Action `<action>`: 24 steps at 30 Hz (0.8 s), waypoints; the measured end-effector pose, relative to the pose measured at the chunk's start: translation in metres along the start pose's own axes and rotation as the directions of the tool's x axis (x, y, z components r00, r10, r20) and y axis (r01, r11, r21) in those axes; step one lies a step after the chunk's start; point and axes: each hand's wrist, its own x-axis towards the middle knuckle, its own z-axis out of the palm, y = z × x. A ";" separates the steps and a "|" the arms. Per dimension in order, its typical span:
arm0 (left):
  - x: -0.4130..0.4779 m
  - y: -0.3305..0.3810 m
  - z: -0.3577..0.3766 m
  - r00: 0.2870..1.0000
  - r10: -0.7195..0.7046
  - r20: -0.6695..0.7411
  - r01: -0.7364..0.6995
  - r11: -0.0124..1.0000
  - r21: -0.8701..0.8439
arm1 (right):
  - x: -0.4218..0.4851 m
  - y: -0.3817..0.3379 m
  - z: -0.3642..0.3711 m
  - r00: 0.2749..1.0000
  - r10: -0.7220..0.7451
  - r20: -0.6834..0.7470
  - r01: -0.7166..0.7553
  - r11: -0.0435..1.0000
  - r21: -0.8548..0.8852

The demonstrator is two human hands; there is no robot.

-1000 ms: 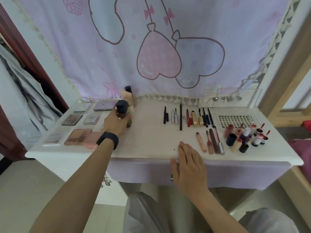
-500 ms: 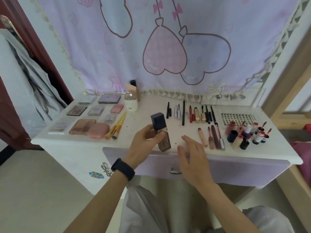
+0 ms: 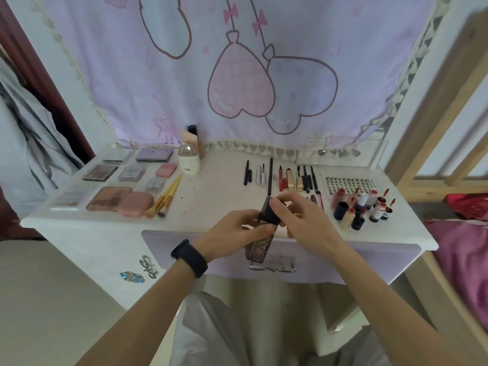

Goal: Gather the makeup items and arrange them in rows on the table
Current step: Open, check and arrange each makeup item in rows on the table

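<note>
Well, nearest the bottom of the frame two bare forearms reach up toward the centre, the left one wearing one black wristband (image 3: 188,257). Both hands meet just above the middle of the frame on a single brown bottle (image 3: 260,247), which is tilted and held over the front edge of the white table (image 3: 211,196), above the lilac drawer front (image 3: 343,262). The left hand (image 3: 237,231) is wrapped round the bottle's body, and the right hand (image 3: 303,220) has thumb and fingertips closed on its dark cap (image 3: 270,212). Beyond them, at centre left, lie yellow-handled brushes (image 3: 166,196), at least two, side by side. Further left sit the palettes and compacts (image 3: 111,198), nine by my count, in three loose rows. At centre right a row of slim pencils and tubes (image 3: 290,178) lies parallel, roughly a dozen, too fine to count exactly. Right of the hands stands a tight cluster of small bottles (image 3: 361,207), again about a dozen, with one studded sheet (image 3: 348,184) just behind it. At the table's back edge stand one white bottle (image 3: 188,161) and one beige tube (image 3: 192,138) with a black cap. Behind everything hangs a lilac curtain (image 3: 118,62) showing two heart balloons, pink and lilac.
</note>
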 end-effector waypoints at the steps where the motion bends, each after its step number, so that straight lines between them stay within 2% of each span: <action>1: -0.001 0.002 0.000 0.999 -0.029 0.023 0.029 0.999 -0.032 | 0.001 0.002 -0.001 1.000 0.017 0.009 -0.017 1.000 0.001; 3: -0.004 0.003 0.000 0.994 -0.073 0.077 0.085 0.984 -0.158 | 0.004 0.003 -0.003 0.998 0.065 0.010 -0.065 0.997 0.037; 6: -0.008 0.002 0.001 0.994 -0.050 0.099 0.080 0.945 -0.317 | 0.009 0.005 -0.003 0.991 0.135 -0.018 -0.132 0.983 0.125; 11: -0.006 -0.001 0.002 0.994 -0.069 0.086 0.096 0.928 -0.360 | 0.013 0.010 -0.001 0.987 0.160 -0.023 -0.155 0.979 0.130; 13: -0.004 0.000 0.002 0.994 -0.076 0.081 0.097 0.947 -0.308 | 0.016 0.011 0.000 0.985 0.166 -0.036 -0.160 0.979 0.127; 17: 0.003 0.005 0.002 0.994 -0.089 0.061 0.091 0.996 -0.022 | 0.023 0.013 0.000 0.985 0.168 -0.034 -0.166 0.985 0.057; 21: 0.009 0.008 0.007 0.998 -0.046 -0.040 0.054 0.970 0.238 | 0.029 0.013 -0.001 0.992 0.126 -0.022 -0.128 0.988 -0.083; 24: 0.012 0.009 0.009 0.995 -0.002 -0.095 0.035 0.939 0.343 | 0.036 0.006 0.000 0.999 0.045 0.025 -0.037 0.969 -0.244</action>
